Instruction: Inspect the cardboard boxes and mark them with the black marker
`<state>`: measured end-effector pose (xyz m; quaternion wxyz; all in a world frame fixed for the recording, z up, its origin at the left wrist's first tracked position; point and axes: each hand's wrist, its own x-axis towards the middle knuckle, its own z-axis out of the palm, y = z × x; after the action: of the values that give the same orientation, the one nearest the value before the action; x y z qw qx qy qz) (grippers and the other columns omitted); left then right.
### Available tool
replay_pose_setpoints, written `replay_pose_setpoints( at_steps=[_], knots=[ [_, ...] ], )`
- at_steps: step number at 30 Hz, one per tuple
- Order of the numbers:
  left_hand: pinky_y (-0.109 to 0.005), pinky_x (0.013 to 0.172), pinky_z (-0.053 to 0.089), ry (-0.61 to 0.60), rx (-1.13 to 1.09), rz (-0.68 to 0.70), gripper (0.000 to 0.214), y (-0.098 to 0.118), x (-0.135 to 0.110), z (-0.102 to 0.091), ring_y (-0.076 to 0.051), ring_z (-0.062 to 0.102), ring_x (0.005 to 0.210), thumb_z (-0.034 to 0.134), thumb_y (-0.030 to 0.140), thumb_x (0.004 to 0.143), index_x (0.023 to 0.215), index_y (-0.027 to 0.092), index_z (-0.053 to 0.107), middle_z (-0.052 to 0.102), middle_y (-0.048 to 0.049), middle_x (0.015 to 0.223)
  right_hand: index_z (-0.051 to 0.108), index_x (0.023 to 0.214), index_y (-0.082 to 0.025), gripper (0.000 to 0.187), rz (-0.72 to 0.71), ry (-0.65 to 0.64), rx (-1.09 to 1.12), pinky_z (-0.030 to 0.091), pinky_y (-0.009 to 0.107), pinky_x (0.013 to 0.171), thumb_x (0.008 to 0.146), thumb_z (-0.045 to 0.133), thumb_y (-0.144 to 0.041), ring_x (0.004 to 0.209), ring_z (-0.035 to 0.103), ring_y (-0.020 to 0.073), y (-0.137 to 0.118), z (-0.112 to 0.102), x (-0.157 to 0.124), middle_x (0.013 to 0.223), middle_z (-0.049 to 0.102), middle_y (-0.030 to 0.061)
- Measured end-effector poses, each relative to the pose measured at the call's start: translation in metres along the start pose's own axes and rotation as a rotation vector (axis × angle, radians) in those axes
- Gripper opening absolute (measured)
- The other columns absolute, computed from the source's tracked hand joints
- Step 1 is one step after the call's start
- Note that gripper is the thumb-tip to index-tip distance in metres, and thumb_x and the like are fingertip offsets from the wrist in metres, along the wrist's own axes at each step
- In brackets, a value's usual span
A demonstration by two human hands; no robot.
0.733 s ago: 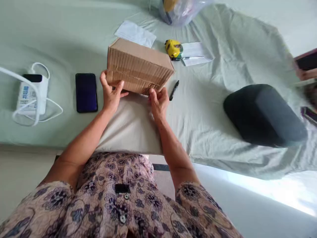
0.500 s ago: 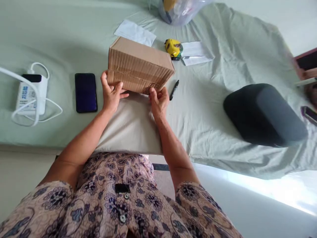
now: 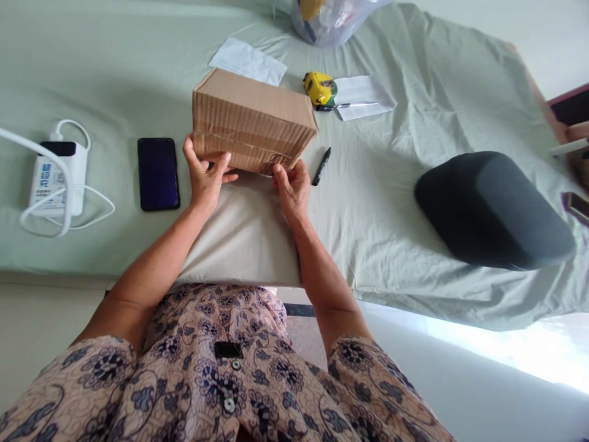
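A brown cardboard box (image 3: 253,123) is tilted toward me over the cloth-covered surface, held by both hands at its near lower edge. My left hand (image 3: 207,178) grips the lower left corner, thumb on the front face and other fingers partly hidden at the side and beneath. At the lower right, my right hand (image 3: 293,184) pinches the edge with the thumb against the cardboard. Dark scribbled lines (image 3: 277,162) show on the box beside that thumb. A black marker (image 3: 322,166) lies just right of my right hand.
Left of the box lie a phone (image 3: 159,174) and a white power bank (image 3: 59,178) with cables. Behind are a folded paper (image 3: 248,60), a yellow tape measure (image 3: 319,88), a pen (image 3: 356,105) on paper and a plastic bag (image 3: 329,24). A dark rounded object (image 3: 492,212) stands right.
The box and both hands have shifted slightly to the left in view. The grip on the box looks the same.
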<state>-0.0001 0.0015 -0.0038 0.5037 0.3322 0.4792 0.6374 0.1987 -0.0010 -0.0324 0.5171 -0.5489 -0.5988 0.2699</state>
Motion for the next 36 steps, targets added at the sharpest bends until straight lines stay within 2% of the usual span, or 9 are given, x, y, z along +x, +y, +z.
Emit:
replay_pose_setpoints(
  at_steps=[5,9,12,16,20,23,27,33,36],
  knots=[
    [-0.026,0.058,0.065,0.05,-0.002,0.005,0.075,0.003,0.007,-0.007,-0.013,0.07,0.071,0.086,0.033,0.078,0.135,0.044,0.037,0.068,0.0011,0.111,0.059,0.081,-0.023,0.053,0.002,0.132,-0.168,0.052,0.033,0.078,0.1,0.037,-0.067,0.075,0.061,0.0149,-0.004,-0.022,0.009,0.078,0.061,0.0008],
    [-0.026,0.056,0.064,0.062,-0.008,0.023,0.071,0.006,0.007,-0.007,-0.013,0.069,0.072,0.086,0.031,0.076,0.13,0.041,0.04,0.068,0.0015,0.108,0.066,0.113,-0.021,0.029,0.019,0.265,-0.587,0.049,0.047,0.101,0.097,0.051,-0.041,0.109,0.061,0.0237,0.015,-0.05,0.021,0.108,0.064,0.0089],
    [-0.025,0.056,0.063,0.061,-0.01,0.019,0.074,0.007,0.006,-0.006,-0.011,0.068,0.07,0.088,0.031,0.076,0.132,0.04,0.04,0.069,0.0023,0.106,0.064,0.131,-0.025,0.042,0.186,0.231,-0.775,0.047,0.053,0.103,0.089,0.057,-0.03,0.119,0.056,0.0288,0.021,-0.06,0.022,0.124,0.062,0.0131],
    [-0.024,0.054,0.062,0.06,-0.027,0.019,0.072,0.008,0.005,-0.005,-0.01,0.067,0.064,0.089,0.03,0.076,0.129,0.039,0.04,0.068,0.0038,0.103,0.074,0.118,-0.027,0.036,0.355,0.111,-0.849,0.045,0.054,0.101,0.089,0.053,-0.024,0.111,0.057,0.0279,0.01,-0.057,0.018,0.117,0.065,0.0118],
    [-0.025,0.054,0.063,0.057,-0.049,0.019,0.072,0.008,0.005,-0.005,-0.01,0.067,0.061,0.089,0.031,0.076,0.126,0.039,0.039,0.068,0.0051,0.1,0.076,0.104,-0.023,0.029,0.343,0.087,-0.694,0.047,0.043,0.094,0.086,0.053,-0.023,0.091,0.059,0.0203,0.001,-0.051,0.018,0.09,0.064,0.0046],
    [-0.027,0.057,0.064,0.062,-0.057,0.015,0.071,0.007,0.006,-0.005,-0.011,0.067,0.062,0.089,0.033,0.075,0.125,0.04,0.039,0.068,0.005,0.101,0.071,0.103,-0.021,0.029,0.232,0.119,-0.372,0.049,0.034,0.082,0.092,0.048,-0.034,0.076,0.056,0.0154,0.004,-0.049,0.02,0.076,0.058,-0.0007],
    [-0.031,0.062,0.066,0.047,-0.023,0.013,0.073,0.006,0.005,-0.005,-0.015,0.07,0.069,0.086,0.038,0.074,0.129,0.042,0.038,0.068,0.0035,0.103,0.064,0.111,-0.025,0.034,-0.069,0.293,-0.083,0.052,0.037,0.082,0.095,0.043,-0.047,0.083,0.062,0.0179,0.006,-0.047,0.022,0.089,0.06,0.0018],
    [-0.032,0.067,0.066,0.036,0.037,-0.023,0.096,0.004,0.003,-0.003,-0.017,0.073,0.092,0.083,0.051,0.073,0.15,0.047,0.025,0.066,0.0017,0.133,0.055,0.103,-0.028,0.032,-0.417,0.584,-0.142,0.052,0.041,0.08,0.093,0.057,-0.058,0.082,0.058,0.0184,-0.024,-0.036,0.0,0.093,0.053,0.0023],
    [-0.031,0.062,0.065,0.045,0.023,-0.019,0.096,0.003,0.004,-0.002,-0.017,0.074,0.089,0.084,0.052,0.072,0.15,0.049,0.028,0.068,0.002,0.131,0.052,0.089,-0.028,0.033,-0.512,0.48,-0.136,0.051,0.042,0.077,0.096,0.049,-0.061,0.074,0.055,0.0186,-0.036,-0.03,-0.014,0.081,0.046,-0.0004]
  ],
)
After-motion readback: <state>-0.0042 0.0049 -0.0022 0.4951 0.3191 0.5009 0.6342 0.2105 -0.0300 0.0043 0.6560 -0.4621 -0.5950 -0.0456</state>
